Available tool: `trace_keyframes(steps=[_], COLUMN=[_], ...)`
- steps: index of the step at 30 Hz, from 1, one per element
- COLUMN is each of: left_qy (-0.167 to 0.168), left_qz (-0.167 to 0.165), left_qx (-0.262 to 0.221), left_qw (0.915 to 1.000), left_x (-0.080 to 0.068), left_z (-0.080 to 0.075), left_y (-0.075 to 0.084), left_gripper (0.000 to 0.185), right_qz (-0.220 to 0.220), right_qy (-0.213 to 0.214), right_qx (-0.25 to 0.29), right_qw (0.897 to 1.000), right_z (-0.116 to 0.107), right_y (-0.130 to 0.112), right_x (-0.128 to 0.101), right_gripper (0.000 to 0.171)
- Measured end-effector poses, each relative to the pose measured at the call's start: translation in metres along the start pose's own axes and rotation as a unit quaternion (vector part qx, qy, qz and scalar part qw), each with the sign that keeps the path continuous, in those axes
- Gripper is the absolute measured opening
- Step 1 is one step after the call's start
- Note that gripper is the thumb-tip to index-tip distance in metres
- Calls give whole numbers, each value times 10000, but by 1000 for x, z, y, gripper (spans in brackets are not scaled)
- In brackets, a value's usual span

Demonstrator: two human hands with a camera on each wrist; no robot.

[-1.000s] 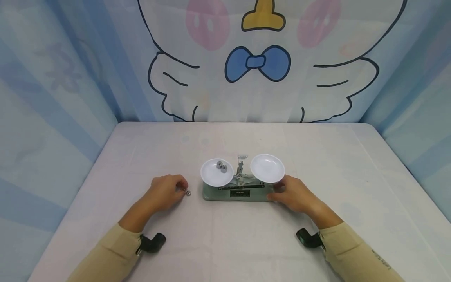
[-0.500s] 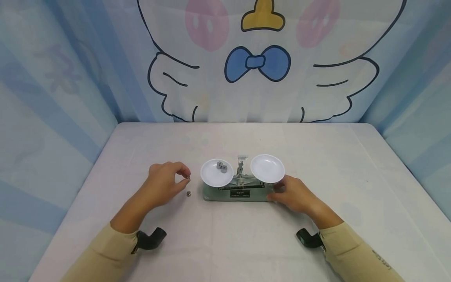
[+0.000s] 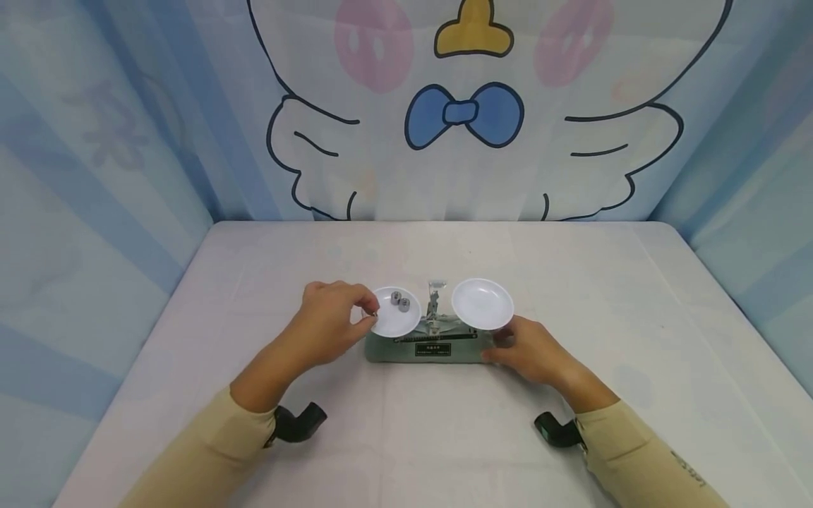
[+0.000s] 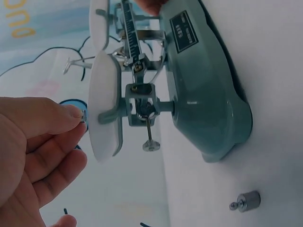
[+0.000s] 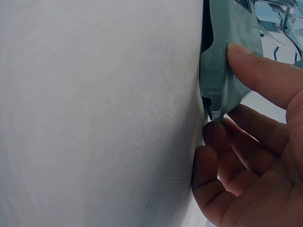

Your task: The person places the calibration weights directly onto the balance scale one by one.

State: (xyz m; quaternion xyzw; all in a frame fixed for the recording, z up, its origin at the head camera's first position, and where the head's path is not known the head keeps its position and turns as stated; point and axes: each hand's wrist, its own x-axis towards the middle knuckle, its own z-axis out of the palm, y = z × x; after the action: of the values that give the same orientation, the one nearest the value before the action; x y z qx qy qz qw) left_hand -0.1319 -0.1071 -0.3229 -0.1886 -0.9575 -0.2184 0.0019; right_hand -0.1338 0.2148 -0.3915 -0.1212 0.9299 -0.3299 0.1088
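A green balance scale (image 3: 381,349) with two white pans stands on the table. Two small metal weights (image 3: 400,302) sit in its left pan (image 3: 389,326); the right pan (image 3: 483,303) holds nothing. My left hand (image 3: 327,321) is at the left pan's outer edge, pinching a tiny metal weight (image 4: 83,116) between thumb and fingertip, mostly covered by them. My right hand (image 3: 530,351) grips the right end of the scale's base, its thumb (image 5: 244,54) on the front and fingers around the end.
One knobbed metal weight (image 4: 248,202) lies on the table near the scale's left end; the left hand hides it in the head view. A white cloth covers the table (image 3: 444,430). A printed curtain (image 3: 464,176) hangs behind it.
My left hand has picked a tiny weight up from the table, then moved up and right to the left pan. Another weight stayed on the table. The right hand has kept still.
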Motion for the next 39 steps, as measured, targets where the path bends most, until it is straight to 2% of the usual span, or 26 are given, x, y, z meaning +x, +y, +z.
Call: trace_keyframes(steps=[6,14,21,39], left_qy=[34,-16,41,47], left_qz=[296,185,245,183], left_qx=[-74,-70,-64,-8], left_qw=[9995,9998,9997,9998], left_x=[7,15,18,20], left_z=[8,13,17,22], left_y=[12,21,24,24], left_gripper=[11,11,9,8], right_qz=[-11,-60,-38,-27], right_qy=[-3,6,16,8], right_qx=[18,57,23,35], right_qw=[10000,10000,10000,10000], right_z=[-1,0,0,0], right_y=[0,-1,0,0], right_x=[0,0,1,-1], right_gripper=[58,59,59,58])
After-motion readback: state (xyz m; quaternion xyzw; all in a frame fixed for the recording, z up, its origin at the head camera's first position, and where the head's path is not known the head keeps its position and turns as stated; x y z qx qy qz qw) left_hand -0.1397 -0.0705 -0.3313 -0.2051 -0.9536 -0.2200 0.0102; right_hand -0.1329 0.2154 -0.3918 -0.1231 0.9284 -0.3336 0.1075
